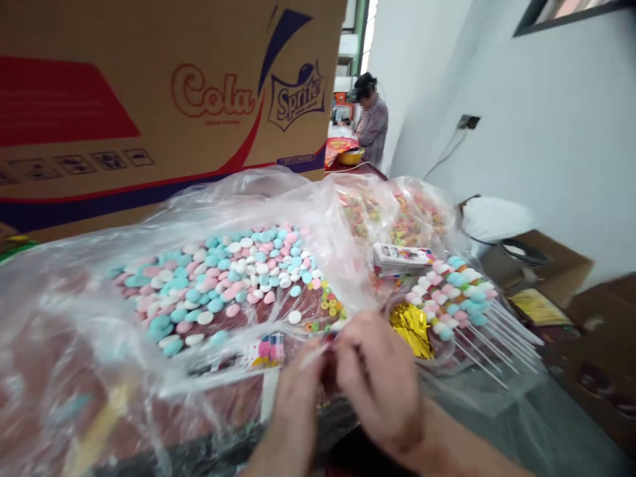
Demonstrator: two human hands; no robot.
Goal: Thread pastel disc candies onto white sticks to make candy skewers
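My left hand and my right hand meet at the front edge of the table, fingers closed and pinched together. A thin white stick, blurred, slants out of my left fingers. Whatever my right fingertips pinch is hidden, apart from a small dark red patch between the hands. Just beyond lie small ring-shaped candies in yellow, green and orange. To the left spread loose pink, white and blue round candies on clear plastic. Right of my hands, finished-looking candy skewers on white sticks lie side by side.
Gold twist ties sit in a round clear container beside the skewers. Behind are a stack of printed cards and bags of ring candies. A large cardboard box blocks the back left. Another person stands farther back.
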